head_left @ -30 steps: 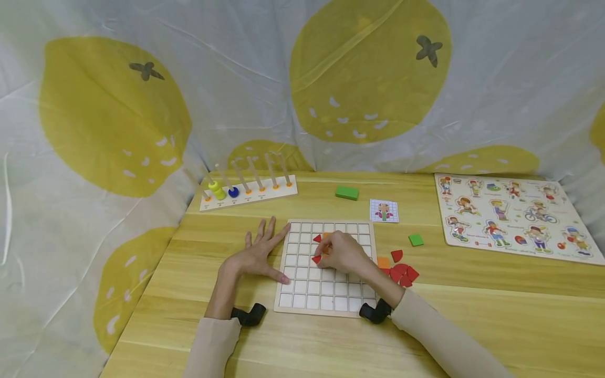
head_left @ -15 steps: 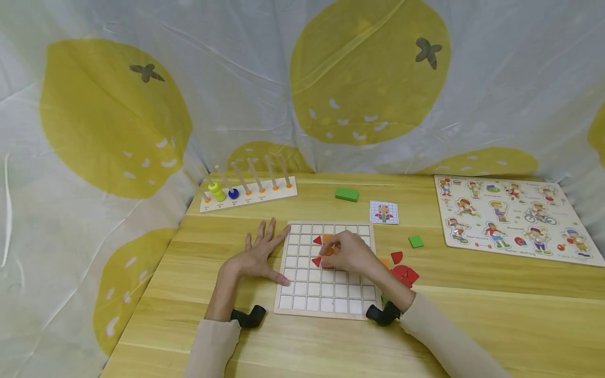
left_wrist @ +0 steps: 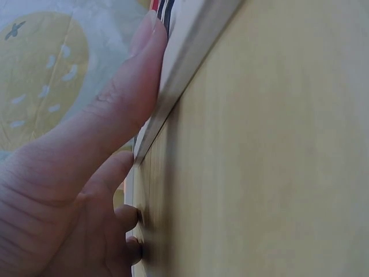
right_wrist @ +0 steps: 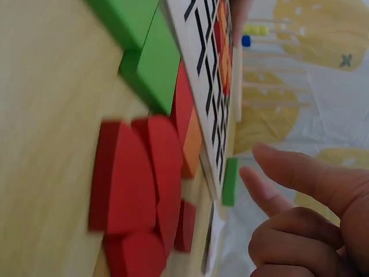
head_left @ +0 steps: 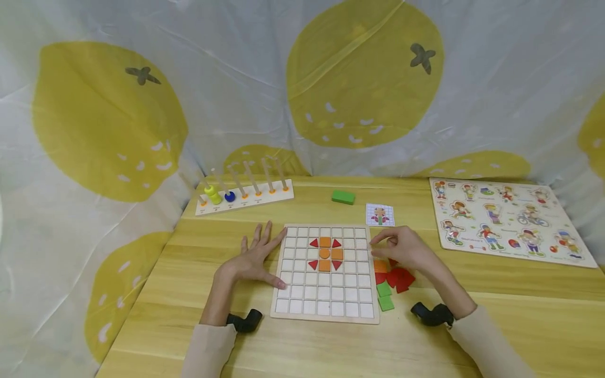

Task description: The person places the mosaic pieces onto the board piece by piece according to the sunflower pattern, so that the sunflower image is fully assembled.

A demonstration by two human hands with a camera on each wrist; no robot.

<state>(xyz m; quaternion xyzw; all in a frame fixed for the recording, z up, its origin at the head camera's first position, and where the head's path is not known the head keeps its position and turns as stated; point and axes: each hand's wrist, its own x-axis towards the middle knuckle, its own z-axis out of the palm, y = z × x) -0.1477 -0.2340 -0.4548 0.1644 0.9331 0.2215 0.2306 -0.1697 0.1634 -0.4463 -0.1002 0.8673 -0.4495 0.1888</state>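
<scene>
A wooden grid board (head_left: 325,319) lies on the table with orange squares (head_left: 324,265) and red triangles (head_left: 336,243) in its upper middle cells. My left hand (head_left: 250,262) rests at its left side, fingers spread, thumb on the edge and index finger at the upper left corner. Past the right edge hovers my right hand (head_left: 402,248), thumb and index finger apart with nothing between them in the right wrist view; the other fingers bend loosely. Below it sits a pile of red pieces (right_wrist: 132,179), beside green squares (head_left: 386,303) and an orange piece (head_left: 380,266).
Behind the board are a green block (head_left: 343,197) and a small pattern card (head_left: 380,214). A peg stand (head_left: 244,198) with yellow and blue beads is at the back left. A picture puzzle board (head_left: 510,223) lies at the right. Lemon-print cloth (head_left: 264,79) hangs behind the table.
My right hand has left the middle of the board and moved right, past its edge, uncovering the orange squares and red triangles. My left hand stays in place. The head view has shifted slightly.
</scene>
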